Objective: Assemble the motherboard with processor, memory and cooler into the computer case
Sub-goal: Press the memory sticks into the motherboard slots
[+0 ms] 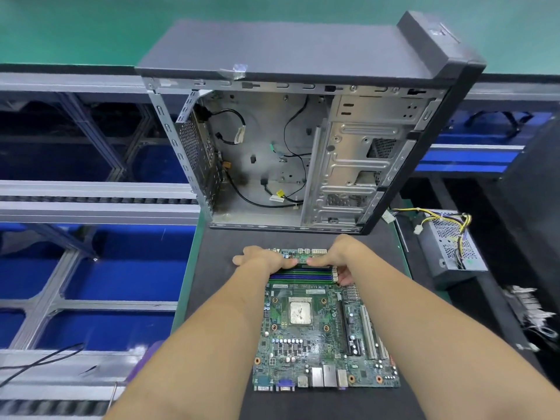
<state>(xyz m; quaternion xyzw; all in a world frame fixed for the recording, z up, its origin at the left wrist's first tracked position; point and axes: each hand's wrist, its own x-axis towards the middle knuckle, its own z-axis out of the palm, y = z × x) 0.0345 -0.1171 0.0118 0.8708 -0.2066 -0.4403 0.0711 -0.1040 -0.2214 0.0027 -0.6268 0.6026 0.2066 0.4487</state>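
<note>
On the dark surface (pixel 230 298) before me the motherboard (pixel 321 338) lies flat, its processor (pixel 300 312) bare at the centre. My left hand (pixel 266 258) and right hand (pixel 339 256) press a memory stick (pixel 315 266) at the board's far edge, thumbs meeting on top, fingers curled; neither grip closes round it. Just beyond, the computer case (pixel 303 125) stands open-sided, near the surface's far edge. A power supply (pixel 451 244) sits right, well apart.
</note>
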